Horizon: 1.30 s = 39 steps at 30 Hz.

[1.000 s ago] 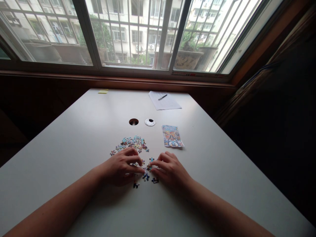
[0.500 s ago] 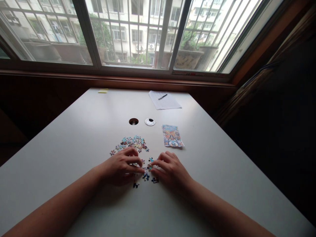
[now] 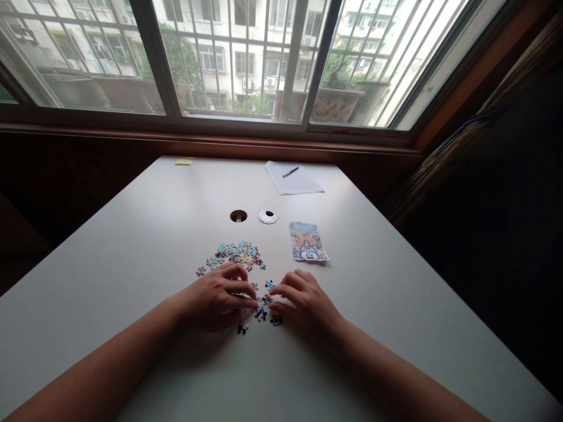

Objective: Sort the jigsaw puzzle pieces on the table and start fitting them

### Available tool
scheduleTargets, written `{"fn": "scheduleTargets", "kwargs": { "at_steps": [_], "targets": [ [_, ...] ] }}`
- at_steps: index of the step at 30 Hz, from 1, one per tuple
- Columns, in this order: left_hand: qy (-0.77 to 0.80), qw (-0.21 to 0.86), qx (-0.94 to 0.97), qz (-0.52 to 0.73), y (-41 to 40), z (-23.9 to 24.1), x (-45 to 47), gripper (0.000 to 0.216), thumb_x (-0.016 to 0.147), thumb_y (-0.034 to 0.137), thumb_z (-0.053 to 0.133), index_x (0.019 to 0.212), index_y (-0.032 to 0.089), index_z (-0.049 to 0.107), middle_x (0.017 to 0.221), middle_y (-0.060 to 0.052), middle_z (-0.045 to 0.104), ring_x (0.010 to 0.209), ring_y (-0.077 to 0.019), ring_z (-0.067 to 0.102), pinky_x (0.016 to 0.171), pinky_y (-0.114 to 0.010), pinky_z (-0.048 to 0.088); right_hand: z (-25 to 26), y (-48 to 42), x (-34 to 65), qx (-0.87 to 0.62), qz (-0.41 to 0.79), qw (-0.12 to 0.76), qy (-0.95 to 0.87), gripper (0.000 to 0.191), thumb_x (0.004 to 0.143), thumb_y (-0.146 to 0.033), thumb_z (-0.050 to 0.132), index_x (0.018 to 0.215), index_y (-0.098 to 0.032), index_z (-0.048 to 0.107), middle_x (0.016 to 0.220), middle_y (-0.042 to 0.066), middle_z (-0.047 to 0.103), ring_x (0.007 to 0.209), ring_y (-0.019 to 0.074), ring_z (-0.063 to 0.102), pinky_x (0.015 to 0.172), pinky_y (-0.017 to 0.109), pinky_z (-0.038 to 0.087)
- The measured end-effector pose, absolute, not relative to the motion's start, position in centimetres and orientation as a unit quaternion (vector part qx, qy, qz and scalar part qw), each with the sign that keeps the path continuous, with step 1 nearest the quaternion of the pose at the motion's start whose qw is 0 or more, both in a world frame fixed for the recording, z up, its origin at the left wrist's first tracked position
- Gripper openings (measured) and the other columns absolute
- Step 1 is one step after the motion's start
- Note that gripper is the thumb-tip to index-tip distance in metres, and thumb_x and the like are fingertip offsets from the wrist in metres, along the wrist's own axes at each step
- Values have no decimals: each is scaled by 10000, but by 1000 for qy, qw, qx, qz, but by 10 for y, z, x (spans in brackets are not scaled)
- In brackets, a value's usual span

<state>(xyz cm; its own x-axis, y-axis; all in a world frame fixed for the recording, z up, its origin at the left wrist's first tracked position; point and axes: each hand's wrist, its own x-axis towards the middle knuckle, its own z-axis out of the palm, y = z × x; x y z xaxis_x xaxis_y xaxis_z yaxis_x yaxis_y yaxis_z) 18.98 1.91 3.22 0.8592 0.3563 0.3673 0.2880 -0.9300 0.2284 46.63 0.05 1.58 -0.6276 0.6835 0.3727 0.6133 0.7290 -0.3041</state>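
Observation:
My left hand and my right hand rest side by side on the white table, fingertips almost meeting over a few small puzzle pieces. Both hands have their fingers curled and pinched onto those pieces. A loose pile of coloured puzzle pieces lies just beyond my left hand. Single dark pieces sit under and between the hands. A small printed puzzle picture lies flat beyond my right hand.
A round cable hole and its white cap are in the table's middle. Farther back lie a sheet of paper with a pen and a yellow sticky pad. A barred window fills the back; dark curtain at right.
Barely any: my fingertips shift slightly over the small pieces between them; both arms stay in place.

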Motion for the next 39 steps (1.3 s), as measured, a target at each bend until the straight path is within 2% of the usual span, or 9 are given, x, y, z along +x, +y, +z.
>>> {"fn": "scheduleTargets", "kwargs": {
  "at_steps": [3, 10, 19, 23, 26, 35, 39],
  "targets": [
    [167, 81, 961, 206, 20, 31, 190, 395, 839, 196, 670, 1214, 318, 664, 1128, -23, 720, 1031, -225, 570, 933, -400, 473, 15, 0, 466, -359, 69, 233, -901, 187, 949, -346, 663, 1111, -270, 718, 950, 57, 657, 874, 201, 540, 809, 352, 374],
    [163, 72, 963, 203, 19, 31, 190, 458, 825, 181, 679, 1260, 321, 642, 1140, -25, 722, 1035, -232, 572, 912, -402, 472, 16, -1, 464, -366, 90, 232, -897, 107, 965, -296, 636, 1003, -256, 727, 937, 55, 648, 889, 205, 531, 838, 359, 375],
    [158, 87, 962, 205, 19, 32, 191, 504, 831, 140, 642, 1302, 316, 617, 1174, -17, 720, 1044, -244, 553, 919, -428, 455, 16, 1, 465, -364, 100, 235, -896, 153, 959, -370, 648, 929, -233, 707, 927, 53, 651, 885, 208, 526, 830, 361, 369],
    [157, 86, 962, 205, 19, 33, 191, 477, 831, 134, 640, 1275, 308, 633, 1171, -21, 721, 1037, -248, 557, 908, -428, 459, 18, -1, 466, -358, 97, 231, -900, 147, 966, -326, 631, 1071, -253, 703, 974, 63, 643, 890, 212, 521, 827, 366, 373],
    [161, 85, 962, 203, 19, 33, 191, 451, 825, 131, 648, 1244, 298, 648, 1166, -15, 721, 1038, -242, 556, 912, -422, 458, 21, -2, 466, -350, 100, 217, -906, 246, 942, -211, 622, 1173, -273, 680, 1001, 69, 629, 906, 214, 516, 833, 366, 377],
    [156, 81, 962, 207, 20, 31, 191, 400, 845, 156, 641, 1219, 294, 661, 1156, -22, 726, 1020, -235, 566, 900, -410, 460, 24, -2, 465, -370, 112, 213, -897, 78, 952, -235, 609, 954, -216, 685, 989, 73, 626, 912, 218, 510, 867, 378, 384],
    [158, 77, 962, 207, 20, 31, 191, 406, 834, 154, 647, 1214, 297, 662, 1158, -18, 725, 1019, -233, 567, 905, -410, 459, 22, -2, 466, -364, 108, 212, -900, 162, 958, -239, 600, 1106, -237, 665, 1035, 78, 621, 931, 225, 507, 867, 382, 382]
  ]
}}
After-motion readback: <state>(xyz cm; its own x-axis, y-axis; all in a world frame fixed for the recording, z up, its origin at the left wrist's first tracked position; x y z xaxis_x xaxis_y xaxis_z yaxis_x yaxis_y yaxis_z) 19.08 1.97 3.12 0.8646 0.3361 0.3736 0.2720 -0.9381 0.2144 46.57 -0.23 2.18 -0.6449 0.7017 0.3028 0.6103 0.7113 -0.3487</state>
